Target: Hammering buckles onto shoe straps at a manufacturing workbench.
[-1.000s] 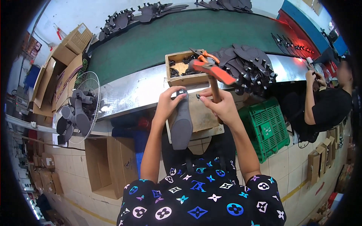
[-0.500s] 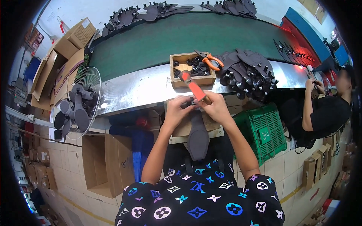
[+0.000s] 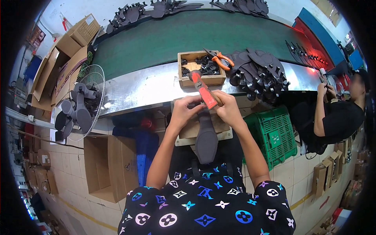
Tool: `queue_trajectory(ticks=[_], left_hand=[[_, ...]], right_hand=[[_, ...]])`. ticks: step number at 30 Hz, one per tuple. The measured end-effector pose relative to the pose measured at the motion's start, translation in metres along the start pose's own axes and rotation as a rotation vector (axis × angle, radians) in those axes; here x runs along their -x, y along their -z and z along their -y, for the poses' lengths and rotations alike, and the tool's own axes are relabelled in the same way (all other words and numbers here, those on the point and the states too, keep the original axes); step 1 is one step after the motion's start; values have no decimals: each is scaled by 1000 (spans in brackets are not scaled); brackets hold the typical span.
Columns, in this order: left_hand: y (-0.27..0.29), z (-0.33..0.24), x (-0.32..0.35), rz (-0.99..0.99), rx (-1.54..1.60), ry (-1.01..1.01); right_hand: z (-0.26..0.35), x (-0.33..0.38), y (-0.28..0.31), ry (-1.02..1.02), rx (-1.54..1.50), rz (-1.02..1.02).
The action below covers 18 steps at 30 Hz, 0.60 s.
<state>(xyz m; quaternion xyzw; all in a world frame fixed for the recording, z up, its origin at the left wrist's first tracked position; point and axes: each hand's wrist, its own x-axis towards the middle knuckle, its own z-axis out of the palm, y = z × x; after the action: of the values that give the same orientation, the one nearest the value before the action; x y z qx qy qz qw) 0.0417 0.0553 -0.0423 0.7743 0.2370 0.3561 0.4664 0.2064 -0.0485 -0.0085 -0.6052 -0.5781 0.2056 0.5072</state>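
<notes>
A: Where does the sole (image 3: 206, 141) sit?

B: It lies lengthwise on the wooden block (image 3: 203, 131) in front of the person, just below the tray (image 3: 200, 80). Its toe end overhangs the block toward the lap; its heel end is under the hands.

A: And the hands?

B: They are close together at the heel end. The left hand (image 3: 183, 111) pinches that end with curled fingers. The right hand (image 3: 228, 107) is closed round the hammer (image 3: 203, 91), whose red handle slants up toward the tray. The exact spot the fingertips pinch cannot be made out.

A: How would the sole handle?

B: It looks thin, dark and matte, so probably light and somewhat flexible, likely to bend where it overhangs. Gripping the edges near the heel, flat on the block, seems safest. The hammer looks head-heavy, so a grip low on the handle suits it.

A: What else is near the tray?

B: Orange pliers (image 3: 219, 58) lie across its far corner, and a heap of dark soles (image 3: 258, 74) lies just right of it.
</notes>
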Motion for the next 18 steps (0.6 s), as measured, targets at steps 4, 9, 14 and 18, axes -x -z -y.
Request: queue_trajectory(ticks=[4,9,14,18], left_hand=[[2,7,2,35,-28,82],[2,-5,1,3,-82,55],[-1,1,1,-55,-59,-91],[-1,13,2,-7,48,34]], right_hand=[[0,-1,2,60,28,35],[0,-1,-1,126,181,52],[10,6,2,126,301,14],[54,25,10,-75,59,-92]])
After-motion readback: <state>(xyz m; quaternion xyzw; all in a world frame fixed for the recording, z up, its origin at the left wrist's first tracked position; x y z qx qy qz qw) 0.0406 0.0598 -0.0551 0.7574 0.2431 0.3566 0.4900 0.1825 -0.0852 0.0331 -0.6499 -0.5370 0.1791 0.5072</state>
